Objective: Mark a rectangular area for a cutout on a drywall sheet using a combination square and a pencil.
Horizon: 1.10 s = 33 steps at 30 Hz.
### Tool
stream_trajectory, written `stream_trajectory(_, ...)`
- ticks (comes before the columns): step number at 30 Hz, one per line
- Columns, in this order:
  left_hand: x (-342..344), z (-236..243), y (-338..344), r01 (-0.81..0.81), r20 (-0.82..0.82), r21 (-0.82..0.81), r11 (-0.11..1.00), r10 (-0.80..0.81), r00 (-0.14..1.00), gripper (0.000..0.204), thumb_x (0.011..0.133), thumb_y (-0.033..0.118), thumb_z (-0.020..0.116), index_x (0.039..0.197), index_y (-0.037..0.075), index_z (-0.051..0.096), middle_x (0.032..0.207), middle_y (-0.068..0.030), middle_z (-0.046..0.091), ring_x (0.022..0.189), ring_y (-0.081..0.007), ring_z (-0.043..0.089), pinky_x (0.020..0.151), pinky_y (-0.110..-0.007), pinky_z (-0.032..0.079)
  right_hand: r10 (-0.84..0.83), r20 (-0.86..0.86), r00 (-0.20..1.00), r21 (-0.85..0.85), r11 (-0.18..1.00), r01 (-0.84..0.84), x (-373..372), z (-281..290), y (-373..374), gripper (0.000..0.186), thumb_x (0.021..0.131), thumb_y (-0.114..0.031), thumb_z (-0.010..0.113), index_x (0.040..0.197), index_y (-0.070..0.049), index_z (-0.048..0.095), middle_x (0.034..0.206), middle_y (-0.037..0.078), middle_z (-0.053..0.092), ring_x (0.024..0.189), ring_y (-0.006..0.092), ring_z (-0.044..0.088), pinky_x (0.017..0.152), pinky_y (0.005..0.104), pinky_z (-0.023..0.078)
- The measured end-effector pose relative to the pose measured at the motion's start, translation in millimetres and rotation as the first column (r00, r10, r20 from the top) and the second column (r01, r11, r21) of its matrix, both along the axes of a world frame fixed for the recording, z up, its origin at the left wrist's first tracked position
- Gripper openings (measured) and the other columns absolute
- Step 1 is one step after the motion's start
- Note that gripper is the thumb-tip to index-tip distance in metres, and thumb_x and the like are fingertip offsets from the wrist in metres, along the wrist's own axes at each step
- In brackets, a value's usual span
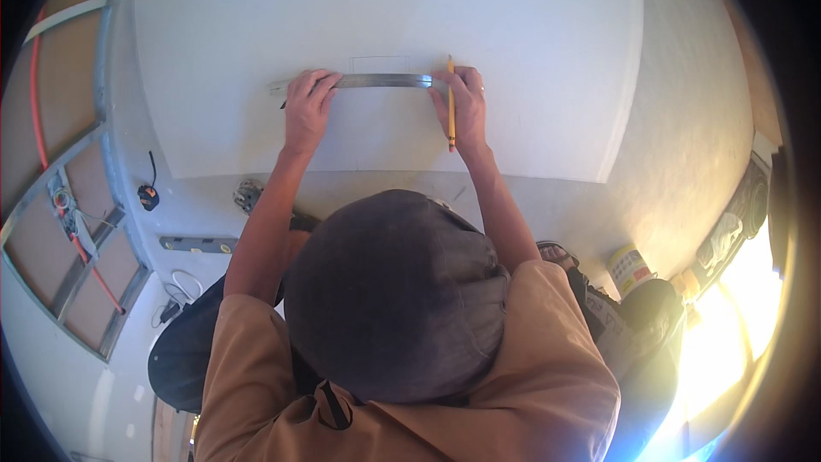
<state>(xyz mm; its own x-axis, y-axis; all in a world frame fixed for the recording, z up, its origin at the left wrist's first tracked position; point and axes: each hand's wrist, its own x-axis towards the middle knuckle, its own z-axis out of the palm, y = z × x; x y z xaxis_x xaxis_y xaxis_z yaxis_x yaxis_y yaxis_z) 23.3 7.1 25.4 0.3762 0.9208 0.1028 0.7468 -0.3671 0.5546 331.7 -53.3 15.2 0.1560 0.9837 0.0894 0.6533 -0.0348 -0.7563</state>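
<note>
A long, narrow grey metal strip (380,80), like a straightedge, lies across a large white board (547,26). My left hand (308,111) is closed on its left part, fingertips pressed along it, and a pale end pokes out past the fingers. Beneath this hand a small dark tip shows; I cannot tell what it belongs to. At the strip's right end, my right hand (468,111) touches it with the fingertips while gripping a yellow pencil (451,115), which points away from me. Just beyond the strip, a thin rectangular outline (380,57) is drawn on the board.
On the floor to the left lie a tape measure (148,198), a spirit level (197,245) and a round metallic object (249,194). A metal stud frame (104,103) with orange tubing (38,85) stands farther left. At the right sits a white-and-yellow bucket (631,270).
</note>
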Motion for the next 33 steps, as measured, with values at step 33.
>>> stream_trajectory(33,99,17,-42,0.313,-0.236,-0.045,0.949,-0.314,0.920,0.058,0.105,0.021,0.075,0.161,0.016,0.062,0.161,-0.0032,0.061,0.147,-0.0270,0.058,0.129,-0.055,0.041,-0.011,-0.016,1.000,0.016,1.000,0.011,-4,6,1,0.030,0.088,0.008,0.083,0.116,-0.004,0.082,0.113,0.015,0.063,0.103,0.0358,0.062,0.092,0.0468,0.056)
